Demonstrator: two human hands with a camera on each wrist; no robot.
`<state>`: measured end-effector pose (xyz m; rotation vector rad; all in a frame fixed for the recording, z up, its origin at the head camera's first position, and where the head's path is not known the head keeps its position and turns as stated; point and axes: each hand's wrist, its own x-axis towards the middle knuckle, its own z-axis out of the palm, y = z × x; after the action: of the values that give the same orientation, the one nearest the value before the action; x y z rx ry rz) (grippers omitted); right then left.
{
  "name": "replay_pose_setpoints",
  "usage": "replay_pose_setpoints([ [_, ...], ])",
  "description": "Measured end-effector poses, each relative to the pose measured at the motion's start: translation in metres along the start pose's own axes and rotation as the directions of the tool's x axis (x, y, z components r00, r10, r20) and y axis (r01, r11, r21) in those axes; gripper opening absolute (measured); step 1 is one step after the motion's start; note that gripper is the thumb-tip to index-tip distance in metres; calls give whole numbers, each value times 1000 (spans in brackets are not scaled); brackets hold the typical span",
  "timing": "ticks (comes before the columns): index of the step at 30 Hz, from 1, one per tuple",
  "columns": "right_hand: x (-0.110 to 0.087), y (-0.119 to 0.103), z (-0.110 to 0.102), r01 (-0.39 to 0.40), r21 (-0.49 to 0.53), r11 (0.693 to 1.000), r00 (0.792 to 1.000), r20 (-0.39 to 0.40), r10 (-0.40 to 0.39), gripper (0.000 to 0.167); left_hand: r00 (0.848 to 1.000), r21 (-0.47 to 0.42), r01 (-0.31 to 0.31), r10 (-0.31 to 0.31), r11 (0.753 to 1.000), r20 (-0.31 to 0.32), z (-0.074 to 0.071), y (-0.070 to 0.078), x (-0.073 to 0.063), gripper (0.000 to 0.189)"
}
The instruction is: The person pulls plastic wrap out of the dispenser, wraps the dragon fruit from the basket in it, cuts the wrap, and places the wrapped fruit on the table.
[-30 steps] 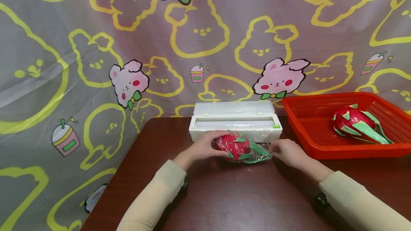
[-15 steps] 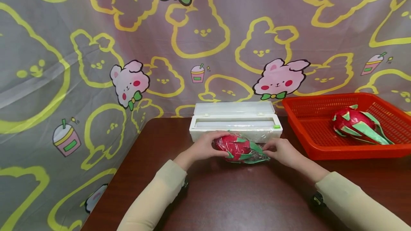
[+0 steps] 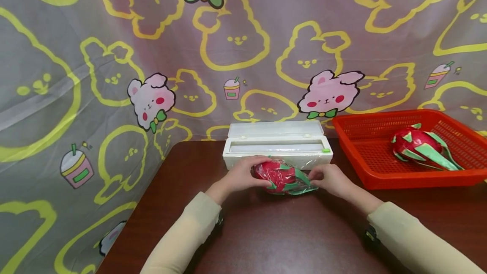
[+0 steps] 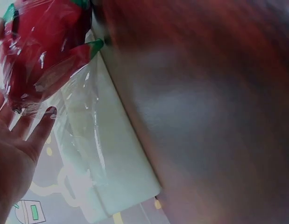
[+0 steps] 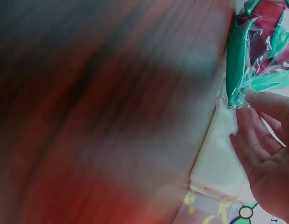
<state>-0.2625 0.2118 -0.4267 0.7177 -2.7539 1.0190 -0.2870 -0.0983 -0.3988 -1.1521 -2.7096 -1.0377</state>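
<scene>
1. Behind the dark wooden table (image 3: 300, 240) we see a grey curtain (image 3: 228, 60) printed with cartoon animals; the head view alone gives us the full layout.
2. From the head view we locate the wrapped dragon fruit (image 3: 279, 176) between the two hands, just in front of a white box (image 3: 243, 154). We cannot tell whether it touches the table.
3. We find the left hand (image 3: 243, 175) grasping the fruit's left end, thumb at the front. From the left wrist view we add glossy clear film (image 4: 90, 121) running off the fruit and across the box's side.
4. We find the right hand (image 3: 331, 177) pinching the film at the leaf end. At the right wrist we see the thumb close against a green leaf tip (image 5: 234, 93), a detail too small in the head view.
5. Only from the head view do we see the raised lid (image 3: 275, 129), the roll (image 3: 277, 148) inside the box, and the red basket (image 3: 418, 179) at right, holding a second dragon fruit (image 3: 414, 143).
</scene>
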Motion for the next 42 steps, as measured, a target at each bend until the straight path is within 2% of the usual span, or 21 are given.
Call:
replay_pose_setpoints([
  [3, -1, -2, -1, -19, -16, 1000, 1000, 22, 20, 11, 1000, 6, 4, -4, 1000, 16, 0, -1, 0, 69],
  [7, -5, -6, -6, -49, -57, 997, 999, 15, 50, 10, 999, -42, 7, -5, 999, 44, -3, -1, 0, 70],
  [11, -9, -10, -16, -78, -71, 994, 992, -107, 70, 16, 998, -108, 0, 7, 994, 68, -6, 0, 1, 70],
  [16, -6, -12, -23, -86, -97, 992, 956, -288, 55, 25, 997, -134, 42, -34, 990, 66, -10, 3, 1, 71],
  [19, -1, -12, -23, -107, -117, 987, 940, -336, 62, 37, 997, -127, 62, -55, 990, 57, -13, 5, 1, 72],
  [22, 3, -10, -20, -144, -111, 983, 935, -340, 98, 52, 997, -96, 58, -53, 994, 52, -17, 7, 6, 70],
  [29, 15, -3, -18, -222, -70, 972, 940, -279, 195, 72, 997, -16, 53, -52, 998, 56, -26, 13, 27, 62],
  [33, 21, 3, -18, -244, -55, 968, 935, -277, 220, 73, 998, 15, 29, -30, 999, 63, -30, 15, 45, 54],
  [38, 25, 12, -18, -281, -14, 960, 924, -276, 267, 75, 996, 96, -44, 37, 994, 81, -33, 20, 71, 44],
  [42, 26, 16, -18, -294, 14, 956, 923, -255, 287, 78, 994, 153, -43, 27, 987, 105, -34, 29, 87, 40],
])
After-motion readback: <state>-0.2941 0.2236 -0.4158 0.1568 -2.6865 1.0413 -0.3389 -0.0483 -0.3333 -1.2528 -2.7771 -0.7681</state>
